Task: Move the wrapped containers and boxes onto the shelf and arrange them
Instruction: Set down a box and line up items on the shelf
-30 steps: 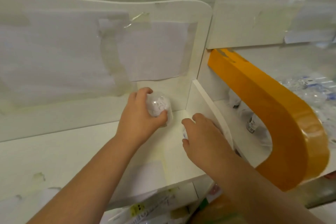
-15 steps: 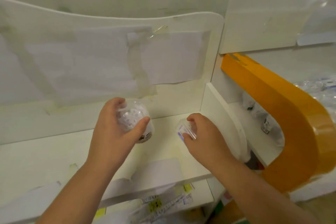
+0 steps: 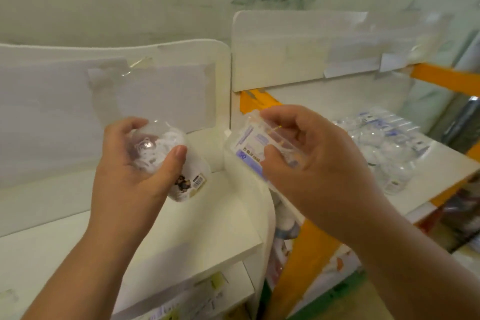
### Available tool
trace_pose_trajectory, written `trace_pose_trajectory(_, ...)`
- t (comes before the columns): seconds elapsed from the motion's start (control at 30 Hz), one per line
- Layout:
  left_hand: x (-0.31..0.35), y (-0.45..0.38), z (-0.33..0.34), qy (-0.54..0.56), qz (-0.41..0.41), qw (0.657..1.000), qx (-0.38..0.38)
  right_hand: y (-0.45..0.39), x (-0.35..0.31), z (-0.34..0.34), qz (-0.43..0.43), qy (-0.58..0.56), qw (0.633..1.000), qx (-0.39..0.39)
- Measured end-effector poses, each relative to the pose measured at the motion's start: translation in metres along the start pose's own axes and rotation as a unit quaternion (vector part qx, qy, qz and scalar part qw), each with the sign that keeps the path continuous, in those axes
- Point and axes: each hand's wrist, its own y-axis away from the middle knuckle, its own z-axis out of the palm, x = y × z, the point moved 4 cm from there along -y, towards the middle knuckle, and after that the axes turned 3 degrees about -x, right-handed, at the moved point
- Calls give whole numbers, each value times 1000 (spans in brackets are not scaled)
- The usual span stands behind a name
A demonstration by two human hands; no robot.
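Left hand [image 3: 135, 166]: fingers curled over the top of a clear wrapped container [image 3: 168, 161], thumb pressed on its near side; it grips the container tilted, above the shelf board.
Right hand [image 3: 309, 161]: thumb and fingertips pinch a flat clear box [image 3: 255, 145] with a purple-and-white label, held tilted in the air, just right of the left hand's container and apart from it.
White shelf [image 3: 202, 218]: below both hands; its taped white back panel [image 3: 109, 101] stands behind the fingers.
Orange frame [image 3: 304, 254]: beneath the right wrist.
Wrapped packs [image 3: 384, 145]: heaped on the next shelf, right of the right hand.
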Motion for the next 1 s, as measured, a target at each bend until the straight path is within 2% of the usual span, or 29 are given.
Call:
trace_pose_trajectory(0.17,58,-16,45,13,53,998,-31,1,27,-70,13,-50,997,50)
trace_pose_trajectory(0.43,162,-14,150,87,91,988,-85,3,123,-188,40,-96,981,162)
trace_pose_trajectory(0.73,201,36,319,-29,-7,992,-121,-5,274,-296,73,-123,983,115)
trace_pose_trajectory(0.9,201,60,404,-65,-73,984,-148,-4,333,-339,96,-121,984,93)
trace_pose_trajectory(1.0,202,63,443,-75,-85,978,-175,-2,355,-356,112,-114,983,86)
